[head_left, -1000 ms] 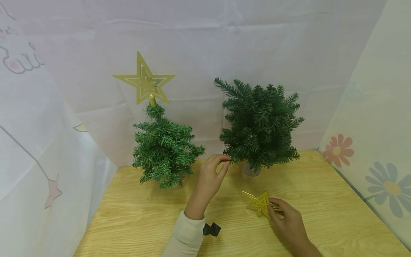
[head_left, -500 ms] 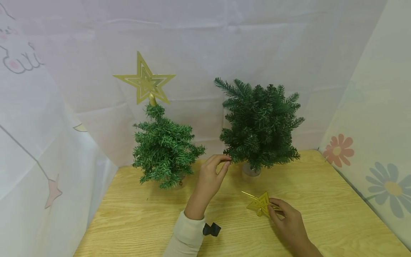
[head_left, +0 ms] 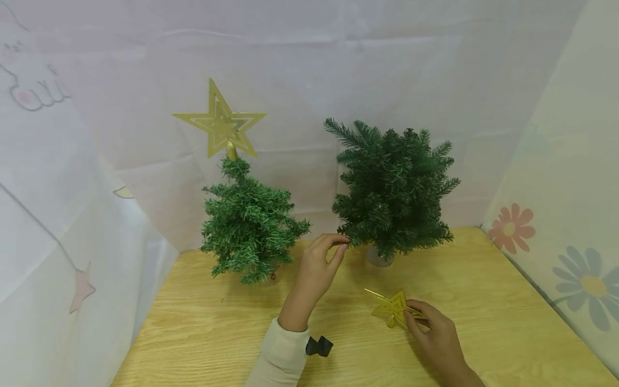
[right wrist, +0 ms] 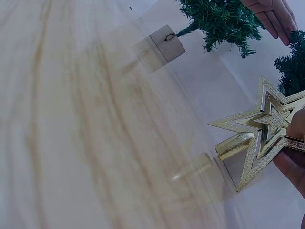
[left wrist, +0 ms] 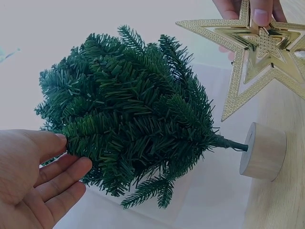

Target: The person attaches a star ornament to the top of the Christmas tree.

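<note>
In the head view, my left hand (head_left: 315, 264) reaches to the lower left side of the darker, bushy Christmas tree (head_left: 394, 188). The left wrist view shows thumb and fingers around a branch tip (left wrist: 78, 136) there, pinching it. Low over the table at right, my right hand (head_left: 437, 334) holds a gold star tree topper (head_left: 393, 307) by one point. Its thumb (left wrist: 260, 17) lies on the star's front, and the star's short socket (right wrist: 233, 145) sticks out uncovered. At left stands a lighter green Christmas tree (head_left: 249, 226) bearing another gold star (head_left: 221, 121) on its tip.
Both trees stand on a wooden table (head_left: 193, 333), near its back edge. The darker tree has a round pale base (left wrist: 263, 151). Pale cloth (head_left: 290, 64) hangs behind and at the sides, printed with flowers (head_left: 592, 286) at right.
The head view has shifted very slightly. Both hands, the held star and the two trees stay where they were.
</note>
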The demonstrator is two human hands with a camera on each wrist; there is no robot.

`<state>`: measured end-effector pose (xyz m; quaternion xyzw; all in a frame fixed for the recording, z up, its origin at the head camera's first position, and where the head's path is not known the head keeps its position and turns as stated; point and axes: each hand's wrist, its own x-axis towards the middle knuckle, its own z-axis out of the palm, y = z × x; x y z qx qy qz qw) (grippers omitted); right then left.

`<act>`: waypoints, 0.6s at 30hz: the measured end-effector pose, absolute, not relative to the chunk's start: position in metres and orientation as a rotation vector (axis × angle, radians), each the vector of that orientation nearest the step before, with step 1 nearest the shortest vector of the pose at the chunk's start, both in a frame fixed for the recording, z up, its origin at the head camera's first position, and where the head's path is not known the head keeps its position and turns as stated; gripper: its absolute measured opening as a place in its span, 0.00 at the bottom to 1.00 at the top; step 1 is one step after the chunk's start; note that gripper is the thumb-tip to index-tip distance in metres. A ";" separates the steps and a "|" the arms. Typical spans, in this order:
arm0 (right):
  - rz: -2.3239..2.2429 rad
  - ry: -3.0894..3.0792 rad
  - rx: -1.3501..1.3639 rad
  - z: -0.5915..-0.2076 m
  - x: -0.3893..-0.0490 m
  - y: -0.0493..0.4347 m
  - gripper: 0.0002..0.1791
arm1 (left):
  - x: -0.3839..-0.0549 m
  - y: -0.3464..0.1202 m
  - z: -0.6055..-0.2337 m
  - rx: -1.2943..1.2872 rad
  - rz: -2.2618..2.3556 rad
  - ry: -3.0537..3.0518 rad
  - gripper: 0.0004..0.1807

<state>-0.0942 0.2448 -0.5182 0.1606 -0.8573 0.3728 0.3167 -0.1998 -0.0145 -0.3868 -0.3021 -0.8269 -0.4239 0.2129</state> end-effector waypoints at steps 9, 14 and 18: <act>0.985 -2.235 0.431 -0.513 -0.093 0.245 0.19 | -0.199 -0.014 -0.386 -0.841 -1.189 -2.295 0.11; 0.984 -2.203 0.425 -0.506 -0.091 0.244 0.18 | -0.200 -0.014 -0.387 -0.839 -1.184 -2.296 0.11; 0.993 -2.203 0.414 -0.501 -0.088 0.242 0.18 | -0.200 -0.014 -0.388 -0.844 -1.181 -2.299 0.11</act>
